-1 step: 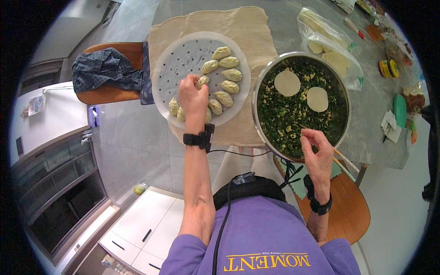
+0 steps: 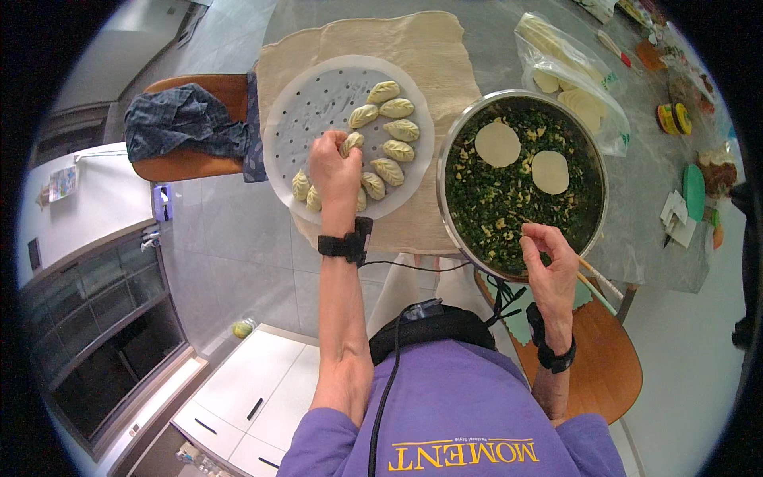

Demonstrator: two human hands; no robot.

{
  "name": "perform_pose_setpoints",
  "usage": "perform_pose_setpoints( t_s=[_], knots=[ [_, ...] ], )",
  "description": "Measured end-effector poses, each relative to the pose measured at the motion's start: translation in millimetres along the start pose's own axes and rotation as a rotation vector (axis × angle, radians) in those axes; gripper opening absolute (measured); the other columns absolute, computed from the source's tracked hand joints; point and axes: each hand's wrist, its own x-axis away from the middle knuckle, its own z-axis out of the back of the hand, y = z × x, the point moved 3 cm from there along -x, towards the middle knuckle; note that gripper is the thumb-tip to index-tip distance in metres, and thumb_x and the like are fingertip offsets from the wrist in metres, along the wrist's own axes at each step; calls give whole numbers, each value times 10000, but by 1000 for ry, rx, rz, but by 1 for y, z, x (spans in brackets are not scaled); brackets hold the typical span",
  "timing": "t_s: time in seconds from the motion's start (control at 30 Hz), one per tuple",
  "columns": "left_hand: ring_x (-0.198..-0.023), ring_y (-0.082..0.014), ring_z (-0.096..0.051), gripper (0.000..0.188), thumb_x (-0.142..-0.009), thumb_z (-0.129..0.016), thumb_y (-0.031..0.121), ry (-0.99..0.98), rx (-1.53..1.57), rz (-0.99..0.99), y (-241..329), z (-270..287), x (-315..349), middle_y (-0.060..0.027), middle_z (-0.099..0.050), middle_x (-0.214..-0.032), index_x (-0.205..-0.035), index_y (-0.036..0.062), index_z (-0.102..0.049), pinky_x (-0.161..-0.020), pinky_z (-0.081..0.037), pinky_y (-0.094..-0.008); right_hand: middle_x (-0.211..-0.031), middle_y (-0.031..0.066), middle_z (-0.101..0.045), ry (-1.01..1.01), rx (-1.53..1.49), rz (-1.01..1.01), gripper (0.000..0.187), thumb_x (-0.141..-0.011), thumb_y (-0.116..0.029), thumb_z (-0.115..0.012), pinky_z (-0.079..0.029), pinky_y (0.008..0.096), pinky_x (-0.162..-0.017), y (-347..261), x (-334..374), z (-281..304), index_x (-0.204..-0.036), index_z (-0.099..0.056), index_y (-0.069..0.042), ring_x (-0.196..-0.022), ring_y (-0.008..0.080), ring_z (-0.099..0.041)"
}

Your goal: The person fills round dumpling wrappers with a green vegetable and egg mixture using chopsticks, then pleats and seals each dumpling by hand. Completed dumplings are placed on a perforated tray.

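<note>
left hand (image 2: pixel 334 171) grips a dumpling (image 2: pixel 352 142); clear wrapper bag (image 2: pixel 572 79) behind the bowl (image 2: pixel 453 135).

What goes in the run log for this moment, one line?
left hand: setting dumpling on perforated tray | right hand: chopsticks over filling bowl | two wrappers on filling

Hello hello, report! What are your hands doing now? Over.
Left hand setting a dumpling on the perforated tray. Right hand at the filling bowl rim, pinching chopsticks. Nothing blocking.

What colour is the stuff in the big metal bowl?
Dark green with pale yellow bits, filling in the metal bowl; it shows best in the head view.
</note>
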Motion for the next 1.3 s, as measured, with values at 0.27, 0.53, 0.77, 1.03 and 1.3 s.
perform_pose_setpoints(
  t_s=[0.27,0.53,0.77,1.03,1.3],
  knots=[
    [-778,-256,-630,246,-716,-684,75,72,19,-168,26,-13,-3,-125,-642,-872,-956,33,-649,-741,-513,-373,-927,94,-642,-19,15,29,149,-866,-20,-634,-503,289,-776,1,1,-1,-1009,-645,23,-847,175,-626],
    [-883,-320,-607,244,-722,-686,44,52,-75,-121,29,-19,0,-131,-606,-939,-960,52,-629,-757,-506,-416,-926,96,-639,-20,17,31,161,-861,-27,-638,-502,295,-771,5,2,1,-1013,-641,25,-840,183,-625],
    [-889,-311,-605,265,-722,-679,41,64,-93,-126,30,-23,1,-122,-595,-963,-984,57,-639,-768,-511,-407,-932,99,-643,-31,22,25,167,-858,-27,-643,-506,297,-786,4,2,1,-1017,-643,24,-856,188,-634],
    [-879,-303,-609,246,-723,-663,42,41,-65,-98,27,-21,-1,-117,-602,-942,-968,65,-645,-758,-515,-401,-931,103,-641,-27,16,21,154,-861,-25,-639,-504,294,-782,4,-1,0,-1005,-648,28,-857,185,-632],
    [-769,-242,-625,240,-713,-642,12,42,22,-148,17,-13,-1,-109,-623,-883,-951,35,-659,-723,-514,-350,-980,70,-654,-62,39,7,177,-886,-44,-625,-501,283,-808,3,-3,1,-1049,-655,15,-883,149,-631]
  ],
)
